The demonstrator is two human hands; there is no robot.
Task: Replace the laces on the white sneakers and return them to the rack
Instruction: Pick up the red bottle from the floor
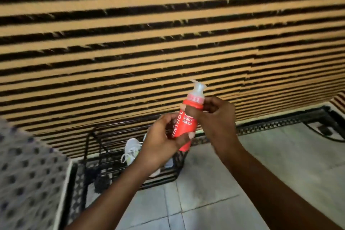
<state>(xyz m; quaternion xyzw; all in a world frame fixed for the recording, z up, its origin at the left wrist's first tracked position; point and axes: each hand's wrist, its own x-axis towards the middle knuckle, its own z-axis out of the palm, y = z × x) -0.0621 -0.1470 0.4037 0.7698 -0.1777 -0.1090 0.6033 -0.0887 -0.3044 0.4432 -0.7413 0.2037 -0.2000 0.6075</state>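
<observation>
The left hand (162,142) is gripping the red bottle (186,123) low while the right hand (218,115) is curling round its neck, perhaps to work the pump (198,87); a white sneaker (132,151) is sitting on the rack (110,165).

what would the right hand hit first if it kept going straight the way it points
The red bottle: the right hand grips it near the neck. Beyond that, likely the striped wall, though depth is unclear.

Both my forearms (115,188) are showing bare right to the edge of view; my left hand (160,144) and right hand (218,115) are showing short-trimmed nails (191,135).
</observation>
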